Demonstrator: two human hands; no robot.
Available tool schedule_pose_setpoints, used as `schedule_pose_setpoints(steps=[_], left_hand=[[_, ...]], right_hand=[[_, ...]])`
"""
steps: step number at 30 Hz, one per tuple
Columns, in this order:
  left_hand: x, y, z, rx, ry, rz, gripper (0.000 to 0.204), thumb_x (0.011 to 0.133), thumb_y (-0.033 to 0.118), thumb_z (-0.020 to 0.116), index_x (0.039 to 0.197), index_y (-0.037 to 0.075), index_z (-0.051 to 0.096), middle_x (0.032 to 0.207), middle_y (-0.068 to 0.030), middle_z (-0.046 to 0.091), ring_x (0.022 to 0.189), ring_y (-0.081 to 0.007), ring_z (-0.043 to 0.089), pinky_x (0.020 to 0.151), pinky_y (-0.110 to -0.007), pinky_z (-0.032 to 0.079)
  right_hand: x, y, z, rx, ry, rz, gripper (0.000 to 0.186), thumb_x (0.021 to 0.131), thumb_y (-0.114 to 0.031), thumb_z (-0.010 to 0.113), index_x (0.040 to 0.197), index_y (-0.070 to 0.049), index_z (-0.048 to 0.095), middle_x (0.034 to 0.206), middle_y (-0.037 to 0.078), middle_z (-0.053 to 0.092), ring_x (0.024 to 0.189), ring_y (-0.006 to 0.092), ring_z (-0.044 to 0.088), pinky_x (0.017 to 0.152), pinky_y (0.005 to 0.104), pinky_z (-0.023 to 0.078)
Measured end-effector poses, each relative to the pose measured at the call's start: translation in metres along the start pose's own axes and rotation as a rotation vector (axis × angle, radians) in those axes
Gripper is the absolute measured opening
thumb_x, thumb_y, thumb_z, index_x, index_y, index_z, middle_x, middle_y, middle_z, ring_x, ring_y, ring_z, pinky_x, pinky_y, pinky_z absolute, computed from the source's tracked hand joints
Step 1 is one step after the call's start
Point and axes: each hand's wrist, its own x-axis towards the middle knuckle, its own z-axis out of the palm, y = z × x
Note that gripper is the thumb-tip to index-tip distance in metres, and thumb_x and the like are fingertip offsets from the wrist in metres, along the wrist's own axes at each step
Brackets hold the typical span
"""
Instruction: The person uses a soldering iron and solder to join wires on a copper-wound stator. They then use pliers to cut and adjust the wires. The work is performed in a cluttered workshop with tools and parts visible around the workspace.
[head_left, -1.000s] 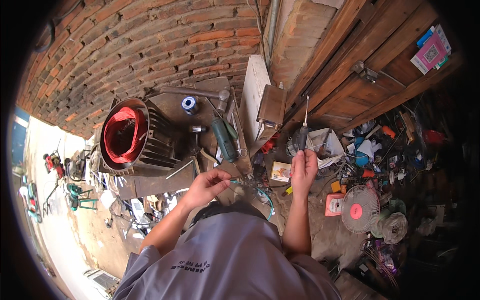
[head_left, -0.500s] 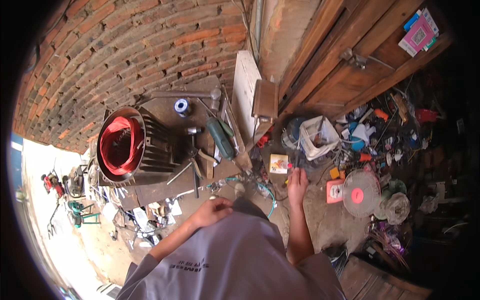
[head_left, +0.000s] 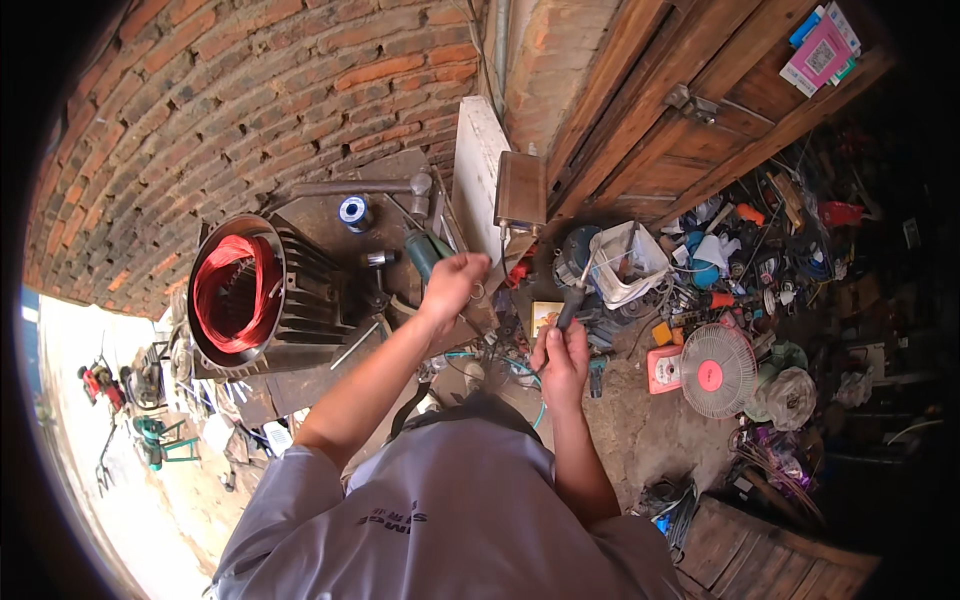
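Inside the finned metal housing (head_left: 308, 300) lies a coil of red wire (head_left: 207, 300), and the white bin (head_left: 622, 290) contains some grey pieces. My right hand (head_left: 562, 365) is clamped on the dark handle of a slim tool (head_left: 571, 308), which points upward near this bin. My left arm is stretched forward; the left hand (head_left: 455, 288), bent, partly covers a green tool (head_left: 424, 256), and I cannot tell whether its fingers close on something. Half a second ago, this hand was at my shirt.
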Motion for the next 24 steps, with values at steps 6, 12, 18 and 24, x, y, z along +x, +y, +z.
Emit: schedule_pose_setpoints(steps=[6,12,18,24], left_hand=[[0.077,0.016,0.011,-0.212,-0.107,-0.223,0.033,0.108,0.039,0.054,0.115,0.012,0.071,0.105,0.0012,0.074,0.095,-0.0119,0.062,0.091,-0.033,0.046],[0.076,0.007,0.020,-0.324,-0.089,-0.235,0.029,0.108,0.038,0.053,0.111,0.015,0.070,0.102,0.0036,0.074,0.094,-0.0119,0.063,0.088,-0.031,0.045],[0.078,0.002,0.030,-0.248,0.092,-0.081,0.018,0.099,0.026,0.072,0.101,0.009,0.072,0.091,-0.0014,0.073,0.076,-0.0127,0.067,0.066,-0.025,0.047],[0.077,0.005,0.036,-0.241,0.033,-0.093,0.029,0.106,0.031,0.061,0.103,0.003,0.070,0.090,-0.0045,0.071,0.077,-0.0162,0.067,0.079,-0.029,0.055]], right_hand=[[0.150,-0.007,0.004,-0.439,0.150,-0.043,0.023,0.095,-0.028,0.078,0.095,-0.007,0.068,0.067,-0.009,0.052,0.053,0.0018,0.041,0.046,0.0253,0.030],[0.228,-0.024,0.047,-1.081,0.021,-0.121,0.046,0.084,-0.043,0.081,0.109,-0.005,0.073,0.091,0.019,0.075,0.086,0.0326,0.073,0.078,0.0427,0.054],[0.244,-0.008,0.053,-1.049,-0.127,-0.006,0.065,0.082,-0.039,0.085,0.139,-0.014,0.065,0.112,0.020,0.075,0.106,0.0352,0.072,0.091,0.0431,0.054],[0.251,-0.009,0.047,-1.084,-0.105,0.025,0.064,0.082,-0.037,0.085,0.137,-0.013,0.065,0.117,0.020,0.074,0.110,0.0362,0.070,0.093,0.0440,0.053]])
